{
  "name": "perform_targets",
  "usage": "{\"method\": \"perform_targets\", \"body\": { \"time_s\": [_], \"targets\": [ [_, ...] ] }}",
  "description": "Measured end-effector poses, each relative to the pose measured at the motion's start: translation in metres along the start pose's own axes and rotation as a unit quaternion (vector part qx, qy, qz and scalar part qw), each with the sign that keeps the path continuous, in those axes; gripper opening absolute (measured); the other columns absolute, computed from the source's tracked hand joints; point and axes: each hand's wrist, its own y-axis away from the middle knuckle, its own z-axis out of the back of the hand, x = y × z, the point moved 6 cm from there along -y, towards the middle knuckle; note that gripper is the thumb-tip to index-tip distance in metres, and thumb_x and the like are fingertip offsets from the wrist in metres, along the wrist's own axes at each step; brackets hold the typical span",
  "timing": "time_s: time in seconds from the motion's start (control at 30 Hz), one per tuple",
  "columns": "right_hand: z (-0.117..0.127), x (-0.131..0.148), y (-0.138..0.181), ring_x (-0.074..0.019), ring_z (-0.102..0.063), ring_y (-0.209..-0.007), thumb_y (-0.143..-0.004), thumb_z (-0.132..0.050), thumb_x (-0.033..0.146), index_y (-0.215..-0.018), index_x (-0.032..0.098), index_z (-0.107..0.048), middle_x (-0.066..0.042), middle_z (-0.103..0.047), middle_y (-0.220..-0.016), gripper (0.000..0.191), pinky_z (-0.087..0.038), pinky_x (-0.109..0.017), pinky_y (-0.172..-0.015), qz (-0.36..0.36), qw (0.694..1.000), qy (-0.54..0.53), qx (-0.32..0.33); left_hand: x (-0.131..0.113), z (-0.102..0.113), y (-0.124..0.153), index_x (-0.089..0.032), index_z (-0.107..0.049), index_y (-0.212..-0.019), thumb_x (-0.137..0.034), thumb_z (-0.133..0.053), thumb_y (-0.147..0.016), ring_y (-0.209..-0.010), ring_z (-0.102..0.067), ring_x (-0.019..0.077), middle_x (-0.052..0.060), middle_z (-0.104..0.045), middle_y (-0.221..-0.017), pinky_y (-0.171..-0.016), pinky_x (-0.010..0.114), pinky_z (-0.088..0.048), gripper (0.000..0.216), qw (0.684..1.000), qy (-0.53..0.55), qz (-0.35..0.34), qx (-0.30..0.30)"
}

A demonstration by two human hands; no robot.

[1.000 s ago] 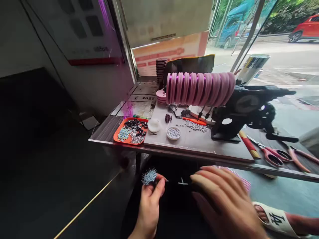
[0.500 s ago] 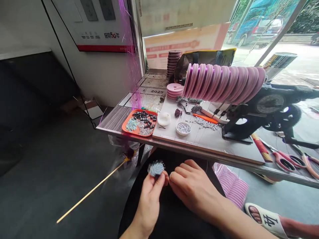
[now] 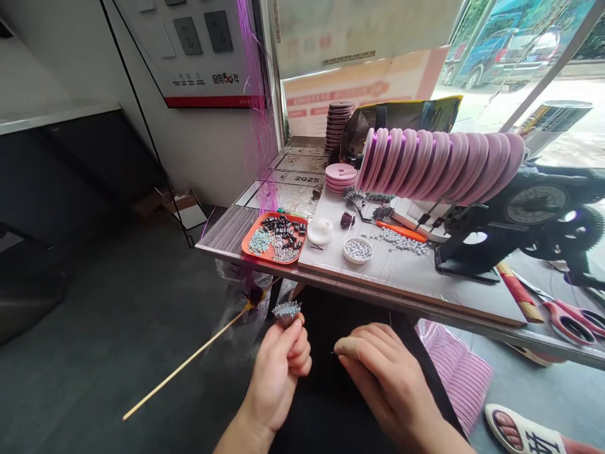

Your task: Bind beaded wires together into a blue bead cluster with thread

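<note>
A bundle of thin stems tipped with small silver-grey beads point(image 3: 286, 311) stands up from the fist of my left hand point(image 3: 281, 362). Its bead heads fan out above my thumb, while the stems disappear inside the closed fingers. To the right, apart from it, my right hand point(image 3: 385, 366) is closed in a pinch over my dark lap. A tiny dark tip pokes out at its fingertips, too small to name. Ahead on the table are a white dish of silver-grey beads point(image 3: 358, 250), a round white pad point(image 3: 320, 231) and loose beaded stems point(image 3: 404, 241).
An orange tray point(image 3: 246, 243) of black, turquoise and silver pieces lies left. Pink spools point(image 3: 439, 164) sit on a black machine point(image 3: 534, 208). Scissors point(image 3: 570, 321) and an orange-handled tool point(image 3: 401, 231) lie on the table. A yellow stick point(image 3: 189, 359) slants below its edge.
My hands were close together; the right has drawn away to the right and slightly down. The beaded bundle has turned from facing me to side-on, and my left fingers have curled into a fist.
</note>
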Motion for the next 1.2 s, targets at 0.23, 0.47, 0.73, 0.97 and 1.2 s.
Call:
{"method": "perform_targets", "body": {
  "time_s": [0.23, 0.47, 0.73, 0.97, 1.2],
  "targets": [
    [-0.008, -0.01, 0.014, -0.0148, -0.056, -0.071, -0.084, -0.051, 0.011, -0.087, 0.02, -0.059, -0.002, -0.062, -0.074, 0.012, -0.045, -0.027, -0.063, -0.064, 0.994, -0.01, -0.084, 0.021, -0.002, 0.006, -0.016, -0.049, -0.084, -0.04, -0.068, -0.071, -0.043, -0.018, 0.0024, -0.011, -0.028, -0.049, -0.041, 0.016, -0.013, 0.033, 0.997, -0.044, 0.057, 0.026],
    [-0.011, -0.009, 0.015, -0.0159, -0.056, -0.072, -0.082, -0.053, 0.006, -0.088, 0.019, -0.06, -0.002, -0.063, -0.073, 0.016, -0.044, -0.031, -0.067, -0.027, 0.995, -0.005, -0.1, 0.026, -0.002, 0.007, -0.018, -0.042, -0.07, -0.038, -0.071, -0.065, -0.039, -0.015, 0.0015, -0.013, -0.025, -0.044, -0.039, 0.016, -0.01, 0.036, 0.997, -0.042, 0.058, -0.018],
    [-0.014, -0.003, 0.017, -0.0156, -0.054, -0.071, -0.081, -0.053, 0.004, -0.088, 0.017, -0.061, -0.002, -0.063, -0.072, 0.017, -0.04, -0.033, -0.07, -0.001, 0.993, 0.015, -0.12, 0.026, 0.003, 0.007, -0.014, -0.053, -0.077, -0.032, -0.072, -0.064, -0.041, -0.02, 0.0015, -0.012, -0.03, -0.047, -0.041, 0.016, -0.017, 0.029, 0.998, -0.034, 0.017, -0.051],
    [-0.013, -0.003, 0.015, -0.0158, -0.055, -0.07, -0.08, -0.054, 0.004, -0.087, 0.017, -0.062, -0.002, -0.063, -0.07, 0.017, -0.041, -0.033, -0.07, -0.002, 0.992, 0.033, -0.125, 0.026, 0.004, 0.007, -0.015, -0.055, -0.076, -0.032, -0.071, -0.066, -0.042, -0.021, 0.003, -0.011, -0.03, -0.048, -0.041, 0.016, -0.02, 0.026, 0.997, -0.044, 0.004, -0.062],
    [-0.008, 0.001, 0.012, -0.0152, -0.055, -0.068, -0.082, -0.053, 0.008, -0.085, 0.018, -0.062, -0.001, -0.062, -0.066, 0.014, -0.042, -0.032, -0.068, 0.006, 0.989, 0.039, -0.146, 0.01, 0.008, 0.005, -0.016, -0.063, -0.072, -0.032, -0.07, -0.068, -0.063, -0.05, 0.0134, 0.0, -0.059, -0.066, -0.06, 0.023, -0.041, 0.018, 0.958, -0.215, -0.171, -0.087]
  ]
}}
